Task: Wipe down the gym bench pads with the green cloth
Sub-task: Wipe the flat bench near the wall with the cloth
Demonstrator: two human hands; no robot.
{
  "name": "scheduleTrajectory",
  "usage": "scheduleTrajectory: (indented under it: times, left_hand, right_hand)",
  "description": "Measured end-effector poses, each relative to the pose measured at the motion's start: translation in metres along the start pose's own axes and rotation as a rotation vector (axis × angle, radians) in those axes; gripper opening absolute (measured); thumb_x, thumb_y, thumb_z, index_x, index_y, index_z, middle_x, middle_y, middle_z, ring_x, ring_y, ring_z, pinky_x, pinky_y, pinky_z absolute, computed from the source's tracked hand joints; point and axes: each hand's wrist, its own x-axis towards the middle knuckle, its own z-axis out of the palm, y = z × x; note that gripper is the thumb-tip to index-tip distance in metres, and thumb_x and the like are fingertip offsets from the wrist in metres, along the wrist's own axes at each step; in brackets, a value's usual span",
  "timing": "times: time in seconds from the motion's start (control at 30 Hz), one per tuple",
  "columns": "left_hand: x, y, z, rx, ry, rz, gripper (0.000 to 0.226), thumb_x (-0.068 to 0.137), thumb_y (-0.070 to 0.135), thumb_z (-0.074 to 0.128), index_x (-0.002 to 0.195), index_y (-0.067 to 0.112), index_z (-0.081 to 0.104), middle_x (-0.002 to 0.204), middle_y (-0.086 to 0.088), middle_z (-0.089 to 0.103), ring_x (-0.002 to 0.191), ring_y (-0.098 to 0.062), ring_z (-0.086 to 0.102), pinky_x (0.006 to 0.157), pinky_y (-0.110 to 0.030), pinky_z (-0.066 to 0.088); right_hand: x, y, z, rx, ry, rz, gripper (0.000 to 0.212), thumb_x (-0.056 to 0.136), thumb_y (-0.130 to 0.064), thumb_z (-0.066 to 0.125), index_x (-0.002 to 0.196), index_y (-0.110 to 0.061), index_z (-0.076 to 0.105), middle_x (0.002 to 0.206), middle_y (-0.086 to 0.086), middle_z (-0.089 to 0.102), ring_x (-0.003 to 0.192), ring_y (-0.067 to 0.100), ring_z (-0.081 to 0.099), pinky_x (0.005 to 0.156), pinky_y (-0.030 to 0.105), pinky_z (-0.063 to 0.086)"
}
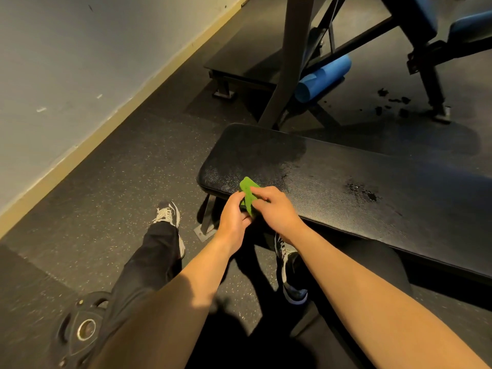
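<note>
A flat black gym bench pad (332,182) stretches from the centre to the right edge, with wet sheen and dark specks on its surface. A small green cloth (248,191) is bunched over the pad's near left corner. My left hand (234,218) grips its lower part from the left. My right hand (277,209) pinches its upper part from the right. Both hands hover at the pad's front edge, fingers closed on the cloth.
A grey wall with a yellow skirting runs along the left. A black weight plate (82,326) lies on the rubber floor at lower left. Behind the bench stand a dark steel frame (290,62), a blue foam roller pad (323,77) and a blue-padded machine (426,20).
</note>
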Motion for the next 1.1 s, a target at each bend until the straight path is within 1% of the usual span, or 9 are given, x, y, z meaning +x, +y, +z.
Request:
scheduleTrajectory:
  times: [0.17,0.37,0.5,0.6,0.73,0.93,1.0,1.03,1.1]
  left_hand:
    - [0.011,-0.006,-0.006,0.07,0.057,0.025,0.024,0.104,0.032,0.05,0.118,0.023,0.067,0.119,-0.001,0.072,0.118,-0.014,0.064,0.109,-0.04,0.044]
    - [0.039,0.004,-0.009,0.472,0.097,0.118,0.022,0.1,0.025,0.052,0.104,0.027,0.073,0.107,0.006,0.073,0.106,-0.013,0.066,0.091,-0.025,0.049]
    - [0.07,0.012,-0.037,0.893,0.311,0.461,0.042,0.097,0.011,0.053,0.138,0.016,0.059,0.141,-0.003,0.056,0.133,-0.021,0.048,0.11,-0.021,0.033]
    - [0.09,0.013,-0.067,0.989,0.432,0.275,0.061,0.102,0.025,0.054,0.157,0.02,0.029,0.167,-0.008,0.006,0.153,-0.029,0.004,0.121,-0.039,0.01]
    - [0.102,0.013,-0.095,0.929,0.353,0.264,0.081,0.095,0.04,0.064,0.159,0.02,0.019,0.166,-0.009,0.007,0.153,-0.027,0.007,0.123,-0.038,0.01]
    - [0.113,0.014,-0.117,0.856,0.307,0.369,0.066,0.093,0.013,0.068,0.151,0.005,0.037,0.149,-0.018,0.032,0.138,-0.018,0.036,0.115,-0.026,0.03]
    - [0.113,0.022,-0.118,0.793,0.299,0.443,0.026,0.089,0.0,0.056,0.114,0.004,0.062,0.115,-0.02,0.055,0.1,-0.001,0.053,0.088,-0.004,0.035]
    - [0.112,0.024,-0.117,0.77,0.296,0.471,0.017,0.083,0.0,0.049,0.089,0.012,0.06,0.092,-0.011,0.054,0.078,0.005,0.05,0.073,-0.004,0.036]
    - [0.111,0.026,-0.115,0.747,0.298,0.467,0.013,0.075,0.004,0.04,0.079,0.01,0.051,0.085,-0.007,0.046,0.072,0.011,0.044,0.066,-0.005,0.036]
  right_hand:
    - [0.009,0.025,0.01,-0.462,0.04,-0.136,0.04,0.095,-0.021,0.062,0.133,-0.034,0.059,0.126,-0.001,0.032,0.11,0.015,0.025,0.096,0.019,0.022]
    - [0.035,0.04,0.011,-0.722,0.11,-0.281,0.051,0.087,-0.007,0.061,0.135,-0.024,0.055,0.1,0.003,0.046,0.082,0.023,0.05,0.078,0.034,0.036]
    - [0.054,0.05,0.021,-0.873,0.333,-0.165,0.045,0.084,0.003,0.055,0.127,-0.011,0.056,0.097,0.011,0.049,0.067,0.028,0.044,0.068,0.038,0.037]
    - [0.064,0.05,0.05,-0.902,0.328,-0.159,0.034,0.079,0.005,0.063,0.11,-0.008,0.06,0.095,0.013,0.055,0.063,0.032,0.05,0.064,0.037,0.039]
    - [0.098,0.044,0.069,-0.824,0.249,-0.144,0.034,0.08,0.005,0.06,0.11,-0.011,0.066,0.111,0.013,0.057,0.066,0.033,0.053,0.066,0.033,0.034]
    - [0.157,0.026,0.109,-0.635,0.043,-0.231,0.028,0.094,-0.015,0.052,0.116,-0.022,0.068,0.119,0.003,0.054,0.088,0.027,0.051,0.079,0.027,0.04]
    - [0.174,0.018,0.126,-0.636,-0.052,-0.299,0.022,0.097,-0.025,0.052,0.107,-0.021,0.071,0.114,0.003,0.054,0.09,0.028,0.052,0.085,0.036,0.047]
    - [0.178,0.016,0.132,-0.665,-0.096,-0.343,0.022,0.098,-0.026,0.052,0.104,-0.019,0.072,0.111,0.003,0.053,0.089,0.027,0.05,0.086,0.039,0.046]
    - [0.179,0.019,0.133,-0.68,-0.118,-0.427,0.021,0.097,-0.025,0.053,0.103,-0.017,0.072,0.115,0.002,0.05,0.093,0.024,0.046,0.087,0.04,0.042]
